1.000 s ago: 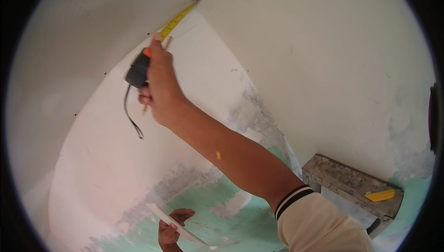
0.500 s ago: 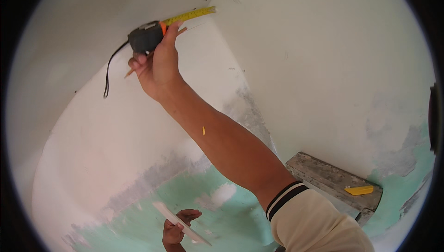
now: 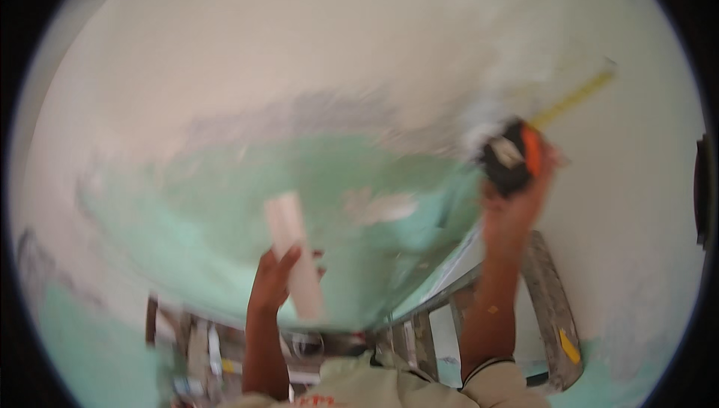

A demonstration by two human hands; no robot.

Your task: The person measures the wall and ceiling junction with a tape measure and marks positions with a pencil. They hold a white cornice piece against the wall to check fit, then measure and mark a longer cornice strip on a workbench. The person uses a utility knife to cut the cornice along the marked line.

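Note:
My left hand (image 3: 271, 279) is closed around a flat, pale strip of board (image 3: 284, 217), which stands nearly upright and leans slightly left at its top. At the right, my right hand (image 3: 518, 209) grips a black and orange tape measure (image 3: 511, 157). Its yellow blade (image 3: 575, 99) is drawn out a short way and points up to the right. Motion smears this hand, and I cannot make out the pencil seen in it earlier. The wall (image 3: 247, 176) in front is patched green, grey and off-white.
Below my right forearm is a worn ladder (image 3: 550, 284) with a yellow, blade-shaped piece (image 3: 569, 346) on it. Blurred clutter, including a white tube-like object (image 3: 214, 348), lies at the lower left.
My view has swung down. The right hand with the tape measure has come down from the upper corner toward the right; the board strip now shows more fully and stands more upright.

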